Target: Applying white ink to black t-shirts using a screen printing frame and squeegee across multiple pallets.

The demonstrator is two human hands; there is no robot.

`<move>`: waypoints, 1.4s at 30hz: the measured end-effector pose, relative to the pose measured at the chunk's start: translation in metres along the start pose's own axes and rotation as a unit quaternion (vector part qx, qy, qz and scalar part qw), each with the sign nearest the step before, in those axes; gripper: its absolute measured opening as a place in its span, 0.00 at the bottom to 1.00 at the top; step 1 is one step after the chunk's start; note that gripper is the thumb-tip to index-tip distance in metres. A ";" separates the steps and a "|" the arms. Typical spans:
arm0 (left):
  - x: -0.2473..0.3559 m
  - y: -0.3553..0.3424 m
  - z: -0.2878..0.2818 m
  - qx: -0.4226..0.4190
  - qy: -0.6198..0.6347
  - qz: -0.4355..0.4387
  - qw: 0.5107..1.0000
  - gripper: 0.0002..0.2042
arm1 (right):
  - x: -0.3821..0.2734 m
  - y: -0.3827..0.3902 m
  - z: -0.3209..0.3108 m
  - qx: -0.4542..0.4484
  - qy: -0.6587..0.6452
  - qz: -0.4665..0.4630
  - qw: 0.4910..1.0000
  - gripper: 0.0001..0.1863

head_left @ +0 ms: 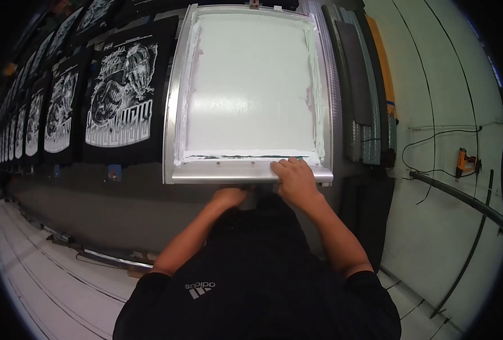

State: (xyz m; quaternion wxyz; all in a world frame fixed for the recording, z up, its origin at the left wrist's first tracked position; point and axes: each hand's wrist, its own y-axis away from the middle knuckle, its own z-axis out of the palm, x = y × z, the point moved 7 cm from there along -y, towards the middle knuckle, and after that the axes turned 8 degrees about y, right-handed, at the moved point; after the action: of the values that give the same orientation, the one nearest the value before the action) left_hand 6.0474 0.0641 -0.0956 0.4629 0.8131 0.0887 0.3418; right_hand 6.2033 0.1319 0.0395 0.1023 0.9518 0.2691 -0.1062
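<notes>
A screen printing frame (171, 119) of silver metal is in front of me, its pale mesh (251, 79) edged with thick white ink. My right hand (294, 177) is closed over the right part of its near rail (223, 173), fingers curled onto the top. Just below that rail, left of the middle, my left hand (229, 198) is close to my body. Its fingers are mostly hidden, so whether it holds anything does not show. A thin dark streak (246, 156) runs through the white ink along the near edge of the mesh.
Black shirts with white printed artwork (121, 93) lie in a row on the left. Long strips and panels (353, 85) stand right of the frame. An orange-and-black tool (466, 164) with a dark cable is on the floor at right, near a dark pipe (461, 198).
</notes>
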 end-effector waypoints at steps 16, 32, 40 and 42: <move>-0.139 0.053 -0.221 0.575 0.196 0.069 0.791 0.20 | 0.186 -0.008 0.021 0.005 -0.436 0.143 0.889 0.20; 0.047 0.020 -0.160 0.489 0.495 0.189 0.693 0.14 | 0.352 -0.011 -0.106 0.074 -0.531 0.060 0.842 0.13; 0.292 -0.058 -0.184 0.548 0.418 0.185 0.701 0.13 | 0.572 -0.098 -0.246 0.098 -0.478 0.045 0.872 0.12; 0.344 -0.081 -0.204 0.533 0.426 0.194 0.705 0.16 | 0.627 -0.129 -0.262 0.093 -0.514 0.048 0.852 0.12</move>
State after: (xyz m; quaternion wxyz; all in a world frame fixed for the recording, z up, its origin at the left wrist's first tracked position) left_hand 6.1898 0.4088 0.0702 -0.2115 0.6916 0.2837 0.6296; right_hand 6.6952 0.6130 0.1108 0.1423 0.7785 0.1208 -0.5992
